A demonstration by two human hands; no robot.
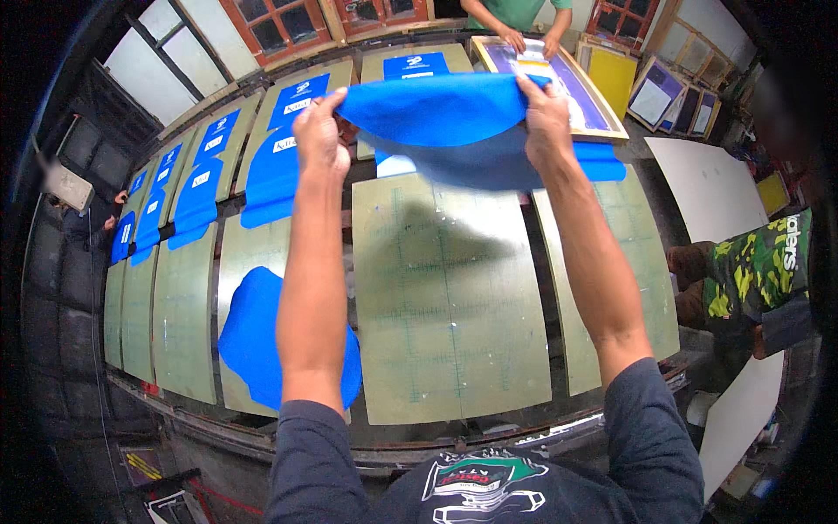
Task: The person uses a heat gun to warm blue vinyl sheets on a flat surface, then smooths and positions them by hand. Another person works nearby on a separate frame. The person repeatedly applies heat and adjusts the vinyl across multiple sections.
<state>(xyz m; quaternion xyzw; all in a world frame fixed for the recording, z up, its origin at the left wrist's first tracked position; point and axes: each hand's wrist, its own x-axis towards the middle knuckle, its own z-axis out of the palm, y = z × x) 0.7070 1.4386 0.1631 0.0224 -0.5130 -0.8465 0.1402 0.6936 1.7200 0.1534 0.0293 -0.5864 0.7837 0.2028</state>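
Note:
A blue fabric piece (428, 109) is stretched between my raised hands, sagging in the middle, with a darker, blurred part hanging under it. My left hand (321, 135) pinches its left end, and my right hand (548, 122) grips the right end. Beneath the cloth lies a flat green-grey board (449, 297) with ruled grid lines, partly in shadow. Beside my left forearm another blue fabric piece (253, 336) lies loosely on a neighbouring board (249, 244); my arm covers part of it.
Several boards carry blue pieces printed in white (209, 166) at the left. At the back, a person in green (515, 13) works a squeegee (532, 57) over a wood-framed printing screen (602, 127). Someone in a camouflage garment (755, 262) is at right; another person's hand (110, 224) shows far left.

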